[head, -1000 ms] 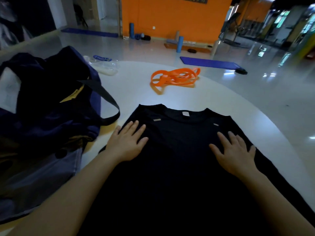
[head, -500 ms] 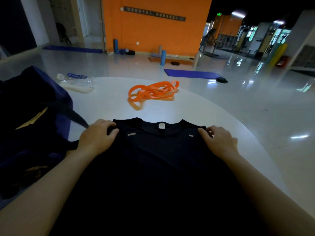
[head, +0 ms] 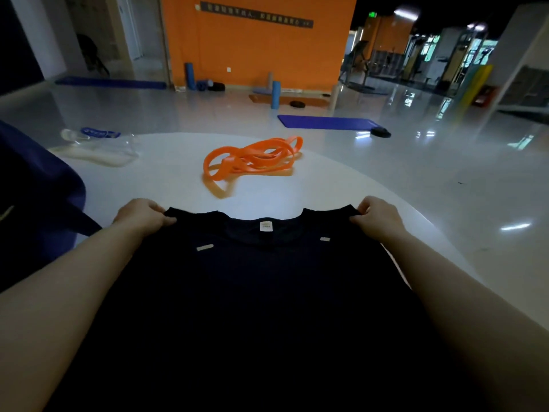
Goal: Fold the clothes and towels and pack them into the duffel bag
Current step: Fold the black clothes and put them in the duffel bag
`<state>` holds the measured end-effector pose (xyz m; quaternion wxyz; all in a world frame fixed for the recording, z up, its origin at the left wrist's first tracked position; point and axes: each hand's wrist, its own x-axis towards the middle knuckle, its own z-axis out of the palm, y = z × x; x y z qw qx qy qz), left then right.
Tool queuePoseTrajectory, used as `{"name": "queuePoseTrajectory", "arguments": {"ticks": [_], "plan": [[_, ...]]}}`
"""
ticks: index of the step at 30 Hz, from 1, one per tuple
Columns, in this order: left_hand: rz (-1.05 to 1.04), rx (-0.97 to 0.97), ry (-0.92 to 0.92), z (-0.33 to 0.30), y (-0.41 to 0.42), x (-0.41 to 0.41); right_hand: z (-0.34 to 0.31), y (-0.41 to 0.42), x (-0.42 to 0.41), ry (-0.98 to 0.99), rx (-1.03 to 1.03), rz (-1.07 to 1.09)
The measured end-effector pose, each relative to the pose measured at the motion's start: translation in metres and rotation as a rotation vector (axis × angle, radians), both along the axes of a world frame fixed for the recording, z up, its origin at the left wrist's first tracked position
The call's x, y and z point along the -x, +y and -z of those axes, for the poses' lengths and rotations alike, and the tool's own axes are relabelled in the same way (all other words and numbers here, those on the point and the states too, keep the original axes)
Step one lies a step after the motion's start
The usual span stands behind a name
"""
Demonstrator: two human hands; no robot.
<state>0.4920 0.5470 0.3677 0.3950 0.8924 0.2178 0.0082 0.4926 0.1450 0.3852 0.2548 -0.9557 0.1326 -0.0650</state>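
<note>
A black T-shirt [head: 267, 292] hangs in front of me over the white round table [head: 341, 188], its collar and white neck label facing me. My left hand [head: 142, 217] pinches the shirt's left shoulder and my right hand [head: 377, 218] pinches its right shoulder, both lifted a little above the tabletop. The navy duffel bag [head: 38, 203] stands at the left edge of the view, only partly visible.
A tangle of orange resistance bands [head: 252, 160] lies on the table beyond the shirt. A clear plastic bottle [head: 98, 144] lies at the far left of the table. Blue mats and foam rollers sit on the shiny floor behind.
My hands went from lying flat on the shirt to gripping its two shoulders, and they have raised the shirt's top edge off the table. The view has tilted upward.
</note>
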Motion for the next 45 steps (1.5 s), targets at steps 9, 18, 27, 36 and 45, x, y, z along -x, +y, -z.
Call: {"name": "queuePoseTrajectory", "arguments": {"ticks": [9,18,27,36,45], "plan": [[0.081,0.262,-0.416,-0.121,-0.001,-0.017,-0.115,0.003,-0.018,-0.317,-0.264,-0.057],[0.212,0.267,-0.650,-0.125,-0.012,0.072,-0.115,-0.006,0.069,-0.309,-0.759,-0.283],[0.588,-0.150,-0.453,0.026,-0.008,0.238,0.015,-0.045,0.226,-0.032,-0.192,-0.353],[0.666,-0.358,-0.550,0.046,0.008,0.217,0.042,-0.029,0.214,-0.152,-0.266,-0.289],[0.543,-0.154,-0.680,0.033,0.030,0.206,0.032,-0.028,0.205,-0.397,-0.317,-0.262]]}}
